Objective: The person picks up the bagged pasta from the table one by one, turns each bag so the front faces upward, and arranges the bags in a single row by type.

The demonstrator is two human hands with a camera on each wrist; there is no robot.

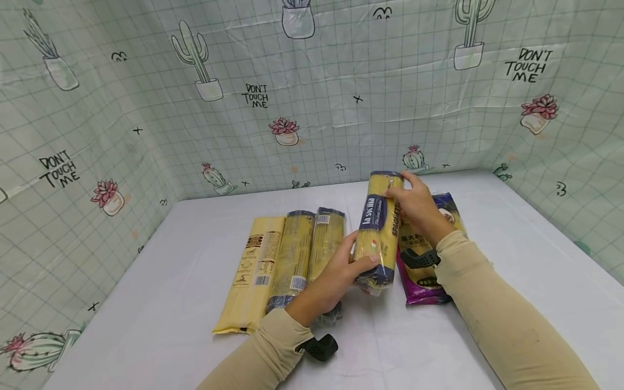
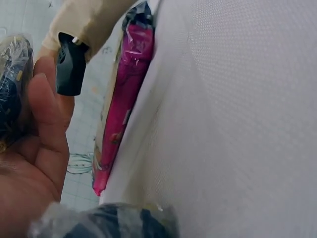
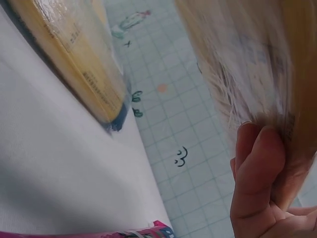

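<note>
Both hands hold a yellow spaghetti packet (image 1: 378, 227) with a dark blue label and blue ends, tilted up above the table. My left hand (image 1: 343, 271) grips its lower end, thumb across the front. Near the top, my right hand (image 1: 414, 203) holds the right edge; in the right wrist view its curled fingers (image 3: 260, 158) press against the clear wrapper. Behind the right wrist lies a purple and yellow pasta packet (image 1: 424, 271) on the table, partly covered by that arm. In the left wrist view, the held packet (image 2: 12, 94) shows only its crinkled end beside the thumb.
To the left, a plain yellow packet (image 1: 253, 265) and two clear-wrapped spaghetti packets (image 1: 293, 249) lie side by side on the white table (image 1: 185, 281). The left forearm crosses in front of their lower ends. A patterned cloth (image 1: 322, 70) hangs behind the table.
</note>
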